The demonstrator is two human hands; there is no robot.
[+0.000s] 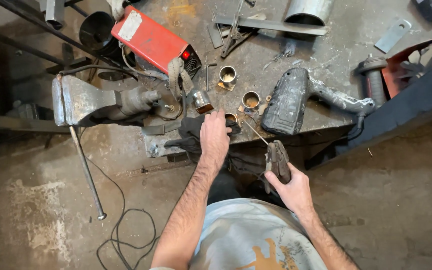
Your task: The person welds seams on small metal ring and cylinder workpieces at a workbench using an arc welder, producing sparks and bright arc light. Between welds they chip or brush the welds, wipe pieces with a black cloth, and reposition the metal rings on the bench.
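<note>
The left hand (pixel 214 138) is laid palm down at the near edge of the bench (pixel 326 45), its fingers curled over a small ring (pixel 231 118) of metal tube; the ring is largely covered, and whether it is truly pinched cannot be told. A dark rag (pixel 188 135) is seen just left of and under that hand, draped over the bench edge. The right hand (pixel 292 187) is closed around an electrode holder (pixel 277 162), held off the bench, below and right of the left hand. A thin rod (pixel 255 132) is clamped in the holder and is angled up toward the left hand's fingertips, its tip close beside the ring; contact cannot be confirmed. Two further tube rings are noted just beyond the left hand: one (pixel 250 100) slightly right, one (pixel 227 76) farther off. A small metal block (pixel 202 101) is seen just beyond and left of the fingers. A black angle grinder (pixel 296 100) is lying right of the rings, above the holder. A vise (pixel 96 102) is mounted left of the left hand, its handle bar hanging down. A red welder (pixel 153 42) is set beyond the vise, well away from both hands. A cable (pixel 121 230) is trailed across the floor, left of the left forearm.
</note>
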